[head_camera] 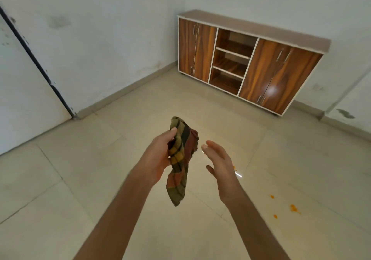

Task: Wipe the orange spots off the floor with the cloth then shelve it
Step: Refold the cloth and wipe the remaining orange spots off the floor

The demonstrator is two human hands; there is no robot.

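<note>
Head view, looking forward and down. The left hand (158,157) is raised at the centre of the field. Its grip is clamped on the cloth (178,179), with the thumb and curled fingers closed round the upper half. The cloth is a checked fabric in yellow, olive, dark red and black. It is bunched at the hand, and its lower end hangs free above the floor (80,179), touching nothing else.

The right hand (218,159) is at 3 o'clock of the cloth, just beside it but apart from it. Its grip is apart, the fingers straight and relaxed, the palm turned towards the cloth, and it holds nothing.

The orange spots (293,207) lie on the pale tiled floor at 4 o'clock of the right hand, as a loose group of small marks. One more small orange fleck shows at the edge of that hand.

A wood-grain cabinet (281,75) stands against the wall (110,39) at 1 o'clock, well apart from the hands. It has closed doors on either side and an open middle bay with white-edged shelves (232,52). A white door (24,91) with a dark edge fills the field at 9 o'clock.
</note>
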